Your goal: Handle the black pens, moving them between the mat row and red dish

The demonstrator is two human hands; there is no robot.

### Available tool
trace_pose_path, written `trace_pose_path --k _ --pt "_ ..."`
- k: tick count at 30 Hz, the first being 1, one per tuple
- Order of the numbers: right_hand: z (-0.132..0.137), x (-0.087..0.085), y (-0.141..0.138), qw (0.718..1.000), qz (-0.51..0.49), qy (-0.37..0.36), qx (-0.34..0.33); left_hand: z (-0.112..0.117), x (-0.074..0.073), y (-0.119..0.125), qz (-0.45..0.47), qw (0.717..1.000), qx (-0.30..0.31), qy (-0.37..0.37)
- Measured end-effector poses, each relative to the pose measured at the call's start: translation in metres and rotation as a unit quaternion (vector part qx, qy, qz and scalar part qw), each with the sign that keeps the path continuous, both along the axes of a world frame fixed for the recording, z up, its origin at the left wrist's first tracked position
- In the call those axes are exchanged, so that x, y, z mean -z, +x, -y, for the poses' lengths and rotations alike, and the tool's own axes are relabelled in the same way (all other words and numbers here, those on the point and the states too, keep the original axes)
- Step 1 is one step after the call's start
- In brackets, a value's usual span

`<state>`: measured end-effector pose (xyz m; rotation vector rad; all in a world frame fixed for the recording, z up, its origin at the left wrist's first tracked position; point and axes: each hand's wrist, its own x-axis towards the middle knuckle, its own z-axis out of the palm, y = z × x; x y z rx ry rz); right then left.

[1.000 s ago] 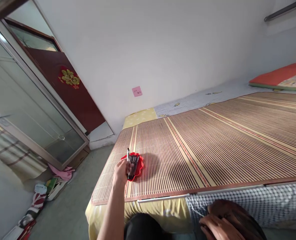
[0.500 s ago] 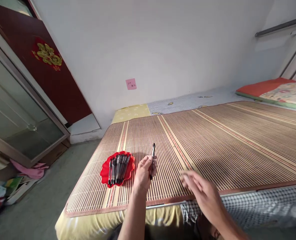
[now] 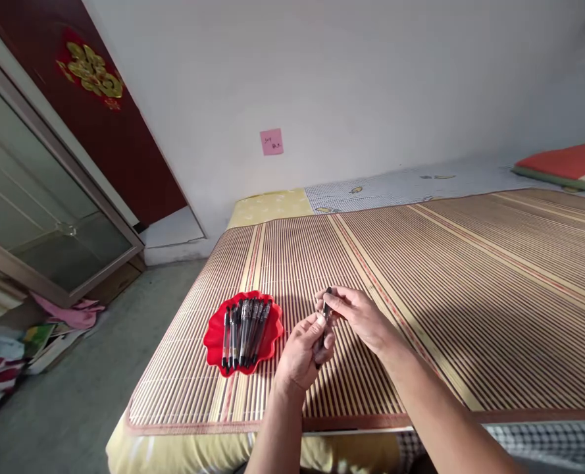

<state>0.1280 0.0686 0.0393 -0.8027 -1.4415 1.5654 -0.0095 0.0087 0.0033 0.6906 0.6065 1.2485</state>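
Right hand (image 3: 362, 317) joins left hand (image 3: 301, 351) on the pen (image 3: 326, 304)

Half a second ago the left hand had the pen to itself, with the right hand loose and apart over the mat (image 3: 292, 257). Now the two meet: the right hand's fingers are drawn together around the pen's dark upper end, while the left hand's fingers curl around the barrel lower down. Neither hand stands open. The pen is tilted only a little from upright in this view, above the mat and just beside the red dish (image 3: 214, 339), with its lower end showing below the left hand.

The change turns a one-handed carry into a two-handed hold, so each end of the pen can, in my judgement, be worked against the other. Whether the upper end is being pulled, turned or only steadied, I cannot tell.

The other pens (image 3: 244, 332) lie side by side in the dish, which rests on the mat over the bed (image 3: 174, 454); neither hand touches them.
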Motion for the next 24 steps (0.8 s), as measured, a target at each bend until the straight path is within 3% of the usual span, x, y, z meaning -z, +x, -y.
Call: trace_pose_path --k 3,10,14,20,24 --pt "-0.008 0.001 -0.005 1.0 -0.011 -0.024 -0.001 0.0 0.003 0.0 0.007 1.0 -0.01 0.002" --pt "-0.016 0.017 -0.033 0.994 -0.04 -0.064 0.073 -0.009 0.007 0.004 0.012 0.997 -0.07 -0.035" --pt "-0.024 0.02 -0.031 0.991 -0.034 -0.089 0.09 -0.006 0.005 0.006 0.004 0.996 -0.076 -0.05" --pt "-0.078 0.003 -0.004 0.961 -0.096 -0.062 0.251 0.021 0.006 0.017 0.013 0.998 -0.026 -0.05" --pt "-0.091 0.011 -0.025 0.988 0.089 0.013 0.128 0.027 0.005 0.021 0.068 0.998 -0.001 -0.006"
